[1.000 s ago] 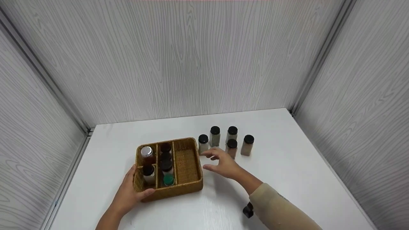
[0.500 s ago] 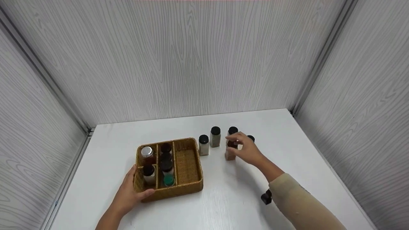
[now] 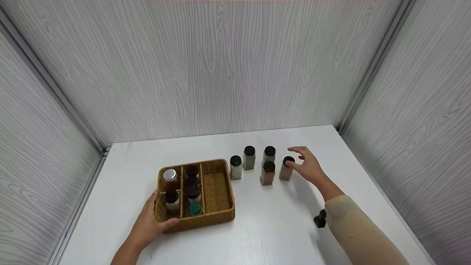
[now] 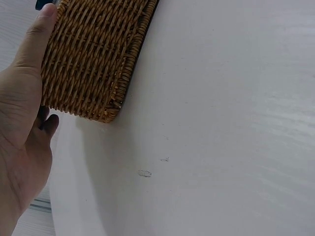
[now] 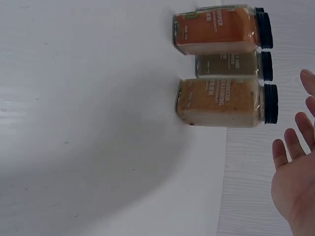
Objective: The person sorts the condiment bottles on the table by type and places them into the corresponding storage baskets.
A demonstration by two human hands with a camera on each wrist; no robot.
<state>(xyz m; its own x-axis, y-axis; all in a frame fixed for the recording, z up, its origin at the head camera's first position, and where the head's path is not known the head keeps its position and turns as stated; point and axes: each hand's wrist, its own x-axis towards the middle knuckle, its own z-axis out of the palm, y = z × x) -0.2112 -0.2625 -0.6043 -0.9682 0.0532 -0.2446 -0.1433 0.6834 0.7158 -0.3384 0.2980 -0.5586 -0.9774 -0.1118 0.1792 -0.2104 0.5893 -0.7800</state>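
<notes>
My left hand [image 3: 146, 221] holds the front left corner of a brown wicker basket [image 3: 198, 223], thumb along the front and fingers at the left side. In the left wrist view the thumb lies against the woven wall [image 4: 91, 59]. My right hand [image 3: 310, 168] reaches over the rightmost spice jar [image 3: 286, 173], fingers spread and thumb overlapping its black lid. That jar, labelled seasoning, shows orange-brown powder in the right wrist view, where the fingers [image 5: 294, 142] stand beyond its lid [image 5: 270, 104]. A jar of redder powder [image 3: 268, 178] stands upright just left of it.
More black-lidded jars stand upright: one pale [image 3: 236, 170] by the basket, one greenish [image 3: 249, 160], one behind [image 3: 269, 154]. Inside the basket are a silver-lidded jar [image 3: 170, 174], a green-lidded jar [image 3: 195, 209] and several black-lidded ones; its right compartment [image 3: 216, 193] shows bare weave.
My right hand has moved right, from beside the basket, past the redder jar, to the rightmost jar. The left hand and the basket have stayed in place.
</notes>
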